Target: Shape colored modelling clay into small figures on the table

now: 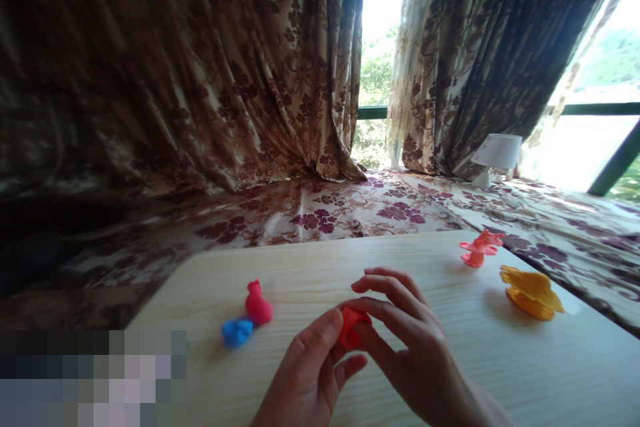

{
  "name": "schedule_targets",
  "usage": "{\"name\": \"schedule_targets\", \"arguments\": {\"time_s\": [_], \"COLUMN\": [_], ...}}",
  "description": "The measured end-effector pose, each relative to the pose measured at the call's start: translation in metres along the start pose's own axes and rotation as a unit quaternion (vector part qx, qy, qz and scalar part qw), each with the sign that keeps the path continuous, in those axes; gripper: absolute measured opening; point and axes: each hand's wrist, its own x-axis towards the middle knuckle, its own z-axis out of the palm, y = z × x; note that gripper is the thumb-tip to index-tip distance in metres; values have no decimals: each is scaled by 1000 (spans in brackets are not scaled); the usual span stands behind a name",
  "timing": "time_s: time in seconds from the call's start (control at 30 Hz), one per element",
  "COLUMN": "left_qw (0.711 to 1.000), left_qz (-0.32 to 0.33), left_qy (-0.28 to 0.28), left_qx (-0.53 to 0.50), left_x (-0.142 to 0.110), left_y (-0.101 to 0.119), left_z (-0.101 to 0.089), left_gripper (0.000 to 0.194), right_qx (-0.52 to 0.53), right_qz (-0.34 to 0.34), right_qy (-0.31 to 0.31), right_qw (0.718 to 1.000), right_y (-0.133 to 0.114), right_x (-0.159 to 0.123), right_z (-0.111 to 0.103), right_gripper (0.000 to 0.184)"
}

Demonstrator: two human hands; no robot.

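Observation:
A small lump of orange-red modelling clay [351, 328] is held between my two hands above the table's front half. My left hand [313, 357] grips it from the left between thumb and fingers. From the right, my right hand [413, 333] pinches its edge with thumb and index finger, the other fingers raised and loosely curled. To the left on the table are a pink clay figure [259, 305] with a narrow top and a blue clay piece [237, 332] close against it. The underside of the held clay is hidden by my fingers.
On the pale wooden table [300, 267], a coral clay shape [480, 250] stands at the back right, with a yellow-orange folded clay piece [533, 293] nearer. Behind lie a floral cloth [350, 210], patterned curtains [280, 80] and a white lamp [500, 150]. A pixelated patch covers the lower left.

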Motion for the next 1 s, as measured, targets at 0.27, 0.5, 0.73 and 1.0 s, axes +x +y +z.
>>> {"name": "schedule_targets", "arguments": {"time_s": [0.27, 0.5, 0.73, 1.0], "left_qw": [1000, 1000, 1000, 1000], "left_qz": [-1, -7, -25, -17], "left_qy": [-8, 2, 4, -3], "left_qx": [7, -9, -7, -8], "left_x": [1, 1, 2, 1], "left_y": [-1, -2, -1, -1], "left_z": [-2, -3, -2, -2], "left_gripper": [23, 17, 19, 17], "right_qx": [2, 20, 27, 44], "right_qz": [-8, -9, -21, -30], "right_qy": [-13, -9, -7, -11], "right_qw": [1000, 1000, 999, 998], "right_y": [1, 0, -1, 0], "right_x": [-2, -1, 1, 0], "right_z": [-2, -4, -6, -6], "right_gripper": [19, 22, 23, 26]}}
